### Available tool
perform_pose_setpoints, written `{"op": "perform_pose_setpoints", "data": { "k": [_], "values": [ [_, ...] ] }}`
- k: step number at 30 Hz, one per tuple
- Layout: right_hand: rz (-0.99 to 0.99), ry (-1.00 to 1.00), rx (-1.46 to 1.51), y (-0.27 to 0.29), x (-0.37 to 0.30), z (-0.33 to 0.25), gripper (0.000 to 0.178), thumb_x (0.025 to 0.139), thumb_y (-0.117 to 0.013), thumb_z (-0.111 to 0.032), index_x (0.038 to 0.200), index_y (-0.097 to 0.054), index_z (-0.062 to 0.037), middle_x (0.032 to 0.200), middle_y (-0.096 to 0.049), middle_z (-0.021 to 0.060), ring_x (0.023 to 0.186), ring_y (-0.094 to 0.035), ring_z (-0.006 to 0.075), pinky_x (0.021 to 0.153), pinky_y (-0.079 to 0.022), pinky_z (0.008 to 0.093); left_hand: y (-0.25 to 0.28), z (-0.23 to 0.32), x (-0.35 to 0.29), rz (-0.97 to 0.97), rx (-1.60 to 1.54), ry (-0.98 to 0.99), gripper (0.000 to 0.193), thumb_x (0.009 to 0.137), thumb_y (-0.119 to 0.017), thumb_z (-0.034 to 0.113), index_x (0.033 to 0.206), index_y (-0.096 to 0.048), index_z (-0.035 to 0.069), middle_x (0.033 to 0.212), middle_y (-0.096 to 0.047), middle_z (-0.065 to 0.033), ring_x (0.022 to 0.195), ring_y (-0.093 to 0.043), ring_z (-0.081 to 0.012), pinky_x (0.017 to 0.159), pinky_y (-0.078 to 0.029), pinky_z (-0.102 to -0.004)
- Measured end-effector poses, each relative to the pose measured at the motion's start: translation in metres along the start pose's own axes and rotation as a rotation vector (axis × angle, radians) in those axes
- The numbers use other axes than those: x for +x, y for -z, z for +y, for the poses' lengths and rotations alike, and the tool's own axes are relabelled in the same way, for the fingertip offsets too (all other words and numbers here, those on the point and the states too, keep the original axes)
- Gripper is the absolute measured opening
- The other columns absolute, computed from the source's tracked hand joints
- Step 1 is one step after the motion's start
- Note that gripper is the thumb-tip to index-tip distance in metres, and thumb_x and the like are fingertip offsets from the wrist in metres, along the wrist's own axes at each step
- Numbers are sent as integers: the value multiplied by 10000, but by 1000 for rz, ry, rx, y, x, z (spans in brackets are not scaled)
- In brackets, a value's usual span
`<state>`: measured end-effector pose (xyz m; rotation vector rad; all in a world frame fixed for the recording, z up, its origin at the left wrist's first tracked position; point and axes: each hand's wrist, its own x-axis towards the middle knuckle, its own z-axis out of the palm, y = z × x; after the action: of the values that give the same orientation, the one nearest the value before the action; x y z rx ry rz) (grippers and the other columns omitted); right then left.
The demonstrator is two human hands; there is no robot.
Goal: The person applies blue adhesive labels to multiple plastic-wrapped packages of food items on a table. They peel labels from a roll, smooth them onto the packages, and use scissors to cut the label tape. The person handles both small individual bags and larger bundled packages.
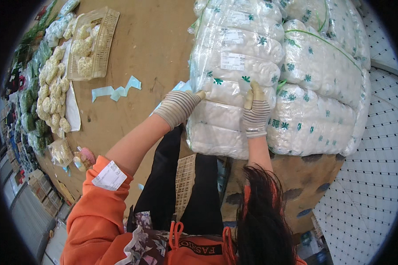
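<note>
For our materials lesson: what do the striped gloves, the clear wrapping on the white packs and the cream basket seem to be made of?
Striped gloves: probably knitted fabric, matt; they fit closely, but the yarn is unclear.
Clear wrapping: likely thin plastic film, glossy; it creases, catches highlights and shows white through it.
Cream basket: probably moulded plastic, from its even, regular lattice.

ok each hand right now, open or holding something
Left hand: at the left edge of the clear-wrapped white bundle; grip cannot be told.
Right hand: looks open, laid on that bundle.
</note>
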<state>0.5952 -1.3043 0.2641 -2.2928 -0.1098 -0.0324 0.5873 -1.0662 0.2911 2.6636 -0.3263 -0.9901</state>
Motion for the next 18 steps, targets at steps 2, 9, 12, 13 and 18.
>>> {"op": "perform_pose_setpoints", "data": {
  "k": [2,9,12,13,18],
  "values": [
    [69,172,-97,4,9,-1,367,864,-501,-57,1223,-532,18,1121,-600,224,1050,-581,358,905,-466,400,-3,2,0,24,-28,-22,335,859,-502,54,1190,-493,102,796,-641,-179,711,-657,-338,569,-516,-444],
    [-29,562,-387,-16,8,-8,459,743,-569,-54,1198,-545,5,1194,-573,188,1152,-534,328,984,-388,488,10,11,-6,47,27,-142,319,862,-499,59,1177,-503,102,781,-640,-178,730,-654,-355,585,-517,-450],
    [-209,405,-534,-40,-21,-19,491,764,-624,-208,1215,-533,-39,1232,-547,174,1218,-453,335,1052,-267,527,16,8,-13,-10,95,-120,322,855,-501,59,1176,-503,96,768,-642,-179,715,-645,-373,579,-509,-464],
    [-215,326,-507,-41,-34,-35,500,765,-635,-245,1214,-536,-49,1236,-544,171,1227,-438,337,1060,-250,527,14,7,-17,-39,68,-79,349,848,-515,48,1192,-496,98,780,-640,-171,732,-650,-346,594,-511,-445],
    [-218,-4,-96,-16,-75,-41,396,775,-675,-253,1094,-635,-22,1165,-577,182,1123,-507,309,1003,-335,452,11,19,-35,350,-776,29,511,808,-589,-12,1284,-446,107,855,-596,-93,824,-606,-157,698,-496,-310]
  ]
}}
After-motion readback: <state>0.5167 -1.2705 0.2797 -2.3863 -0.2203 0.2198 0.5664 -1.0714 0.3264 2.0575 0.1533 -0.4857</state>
